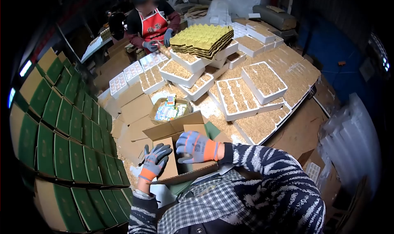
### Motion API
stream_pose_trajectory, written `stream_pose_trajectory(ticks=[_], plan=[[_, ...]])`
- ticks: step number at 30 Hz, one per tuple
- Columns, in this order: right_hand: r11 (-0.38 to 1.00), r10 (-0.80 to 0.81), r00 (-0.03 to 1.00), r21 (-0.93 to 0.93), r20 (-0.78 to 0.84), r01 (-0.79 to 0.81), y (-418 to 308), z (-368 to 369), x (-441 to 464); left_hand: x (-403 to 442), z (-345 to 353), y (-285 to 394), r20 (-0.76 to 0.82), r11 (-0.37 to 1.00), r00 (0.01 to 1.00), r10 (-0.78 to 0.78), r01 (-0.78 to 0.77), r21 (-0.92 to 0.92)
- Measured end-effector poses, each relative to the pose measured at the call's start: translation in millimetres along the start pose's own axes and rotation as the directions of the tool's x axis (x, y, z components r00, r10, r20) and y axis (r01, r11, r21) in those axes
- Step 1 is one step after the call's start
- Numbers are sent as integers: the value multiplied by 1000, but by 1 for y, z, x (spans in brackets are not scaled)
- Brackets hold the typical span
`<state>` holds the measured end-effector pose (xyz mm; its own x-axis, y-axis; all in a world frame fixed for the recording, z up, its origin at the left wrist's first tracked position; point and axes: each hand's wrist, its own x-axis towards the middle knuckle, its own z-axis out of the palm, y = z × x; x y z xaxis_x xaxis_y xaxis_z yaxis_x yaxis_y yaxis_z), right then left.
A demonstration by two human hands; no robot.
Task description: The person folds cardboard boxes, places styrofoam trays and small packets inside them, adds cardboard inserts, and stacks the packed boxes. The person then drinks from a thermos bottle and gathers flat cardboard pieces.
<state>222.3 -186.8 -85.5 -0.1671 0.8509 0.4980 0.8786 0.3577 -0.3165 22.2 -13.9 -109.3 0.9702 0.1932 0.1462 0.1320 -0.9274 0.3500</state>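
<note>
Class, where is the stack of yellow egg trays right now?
In the head view, the yellow egg trays sit at upper middle, stacked on white foam boxes, just right of the co-worker in the red apron.

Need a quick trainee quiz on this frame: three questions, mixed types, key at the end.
1. True or false: the left hand and right hand are both at the open cardboard box.
2. What sits stacked on the white foam boxes? A) green cartons, B) yellow egg trays, C) plaid cloth.
3. Fill in: the co-worker wears a ____ apron.

Key: 1 true; 2 B; 3 red.
</note>
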Motion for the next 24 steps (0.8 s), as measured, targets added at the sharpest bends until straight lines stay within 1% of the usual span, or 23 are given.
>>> stream_pose_trajectory(ticks=[1, 2, 4, 5, 6, 7, 8, 9, 10, 12, 13, 14, 15, 16, 17, 18, 19, 20, 21, 22, 23, 24], plan=[[983, 168, 986, 74, 17, -169, -9, -15, 4, -8, 5, -7, 125, 993, 987, -103, 109, -42], [932, 254, 943, 208, 213, -298, -26, -29, 8, -13, 9, -12, 218, 997, 973, -83, 80, 21], [976, 86, 899, 145, 429, -163, -62, -21, -1, -13, 20, -9, 66, 973, 995, -77, 90, -211], [977, 61, 787, 123, 613, -172, -65, -17, 1, -11, 19, -11, 57, 955, 993, -103, 115, -272], [978, 60, 791, 122, 609, -168, -56, -9, 5, -12, 15, -18, 62, 927, 995, -85, 101, -360], [948, -13, 780, 255, 626, -189, -31, 5, 9, -18, 12, -28, 90, 702, 968, -235, 234, -672], [902, -86, 766, 376, 637, -211, -5, 15, 12, -26, 12, -38, 169, 358, 919, -356, 301, -884], [984, -157, 839, 156, 521, 87, 17, 21, 12, -35, 16, -44, -49, 337, 924, -380, 90, -937], [999, 5, 831, 40, 556, -33, 31, 29, 5, -47, 25, -47, -133, 162, 828, -545, -52, -986], [984, 103, 903, 90, 417, -154, 29, 2, 1, -81, 41, -69, -202, 296, 587, -784, 67, -953], [961, 176, 937, 155, 303, -230, 22, -12, 3, -101, 49, -73, -225, 377, 521, -823, 204, -903], [927, 254, 947, 230, 197, -297, 18, -21, 2, -114, 55, -73, -255, 430, 450, -856, 345, -835], [898, 329, 943, 296, 40, -326, 18, -18, -6, -109, 35, -49, -104, 263, 428, -898, 331, -906], [861, 394, 910, 398, -127, -317, 22, 1, -14, -108, 27, -42, -93, 261, 575, -813, 217, -940], [633, 588, 781, 720, -210, -283, 7, 19, -18, -95, 0, -21, -88, 332, 734, -674, 195, -923], [345, 767, 609, 930, -202, -127, -7, 39, -19, -73, -31, -4, -79, 398, 861, -503, 149, -905], [455, 786, 529, 879, -320, -144, -14, 58, -19, -55, -59, 16, -73, 507, 892, -447, 185, -842], [381, 838, 516, 869, -179, -316, -13, 93, -29, -36, -75, 30, -59, 610, 919, -391, 211, -764], [367, 774, 629, 866, -81, -340, 6, 146, -64, -20, -75, 35, 84, 480, 865, -495, 353, -803], [358, 737, 675, 865, -30, -352, 16, 161, -85, -8, -64, 30, 227, 544, 849, -477, 488, -682], [350, 695, 718, 863, 21, -364, 26, 176, -106, -9, -21, 8, 151, 700, 893, -425, 430, -570], [-155, 672, 613, 889, 415, -431, 40, 158, -126, -13, 15, -11, 79, 830, 933, -352, 350, -434]])
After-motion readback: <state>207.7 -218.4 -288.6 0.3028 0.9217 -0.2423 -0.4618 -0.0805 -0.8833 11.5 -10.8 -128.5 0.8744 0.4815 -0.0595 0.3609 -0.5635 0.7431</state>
